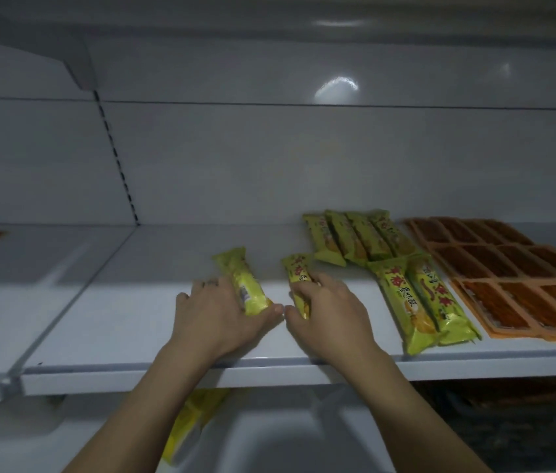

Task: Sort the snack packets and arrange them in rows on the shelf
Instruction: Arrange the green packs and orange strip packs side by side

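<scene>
Both hands reach over the white metal shelf (126,322) at mid-frame, each curled round one long yellow-green plastic snack packet.

At centre the left hand (215,315) grips the left packet (245,285) between thumb and fingers, and the right hand (329,310) grips the right packet (297,276) likewise, the two thumbs nearly touching (both packets point away, toward the rear wall). Right of centre, a back row of four yellow-green packets (355,238) lies on the shelf, with two more yellow-green packets (416,302) side by side in front of it. Flat orange packets (508,264) fill the right edge in rows. Below the shelf, lower left, another yellow packet (189,425) shows, blurred.
</scene>
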`<state>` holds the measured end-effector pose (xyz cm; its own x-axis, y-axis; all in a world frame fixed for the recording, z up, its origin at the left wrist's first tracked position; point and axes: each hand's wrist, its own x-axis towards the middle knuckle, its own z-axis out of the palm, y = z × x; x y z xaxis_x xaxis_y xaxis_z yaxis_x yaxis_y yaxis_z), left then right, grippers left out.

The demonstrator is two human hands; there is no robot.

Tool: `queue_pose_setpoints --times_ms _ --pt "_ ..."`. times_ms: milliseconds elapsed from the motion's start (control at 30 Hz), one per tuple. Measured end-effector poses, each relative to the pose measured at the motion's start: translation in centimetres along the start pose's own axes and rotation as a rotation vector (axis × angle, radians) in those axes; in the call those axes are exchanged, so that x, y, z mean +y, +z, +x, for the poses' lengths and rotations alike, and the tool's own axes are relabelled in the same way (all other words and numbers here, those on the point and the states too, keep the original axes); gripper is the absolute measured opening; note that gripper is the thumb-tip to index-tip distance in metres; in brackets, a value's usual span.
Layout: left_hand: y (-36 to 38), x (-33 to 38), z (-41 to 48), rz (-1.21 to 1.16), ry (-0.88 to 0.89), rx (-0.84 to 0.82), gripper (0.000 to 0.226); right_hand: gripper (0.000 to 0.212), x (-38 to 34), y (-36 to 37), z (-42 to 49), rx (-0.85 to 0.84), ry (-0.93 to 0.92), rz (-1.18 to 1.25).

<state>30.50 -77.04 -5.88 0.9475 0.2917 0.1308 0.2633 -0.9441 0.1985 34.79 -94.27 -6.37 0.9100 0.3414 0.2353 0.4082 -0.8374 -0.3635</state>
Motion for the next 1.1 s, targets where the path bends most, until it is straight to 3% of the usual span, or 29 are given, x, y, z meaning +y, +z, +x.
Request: queue_pose_setpoints --times_ms 100,167,267,500,667,833,1100 --pt "0.1 0.6 0.2 -0.048 0.008 0.016 0.108 0.043 -0.2 0.5 -0.1 0.019 -0.007 -0.003" --pt "0.1 0.8 0.6 -0.039 0.169 0.092 0.089 0.042 -0.1 0.8 -0.2 0.047 -0.005 0.009" --pt "0.3 0.8 0.9 0.087 0.393 0.063 0.061 0.041 0.1 1.1 -0.3 0.092 0.011 0.048" --pt "-0.4 0.8 1.3 0.107 0.208 0.018 0.077 0.048 0.1 1.2 -0.6 0.093 0.001 0.014" --pt "-0.4 0.8 0.6 -0.018 0.094 0.134 0.063 0.057 0.2 1.0 -0.8 0.066 -0.012 -0.016" --pt "0.2 2.3 -0.3 -0.469 0.047 0.18 0.043 0.058 0.6 0.2 -1.4 0.007 -0.011 -0.076" --pt "3.0 5.1 -3.1 -0.593 0.081 0.195 0.029 0.054 2.1 -2.6 -4.7 -0.056 -0.017 -0.162"
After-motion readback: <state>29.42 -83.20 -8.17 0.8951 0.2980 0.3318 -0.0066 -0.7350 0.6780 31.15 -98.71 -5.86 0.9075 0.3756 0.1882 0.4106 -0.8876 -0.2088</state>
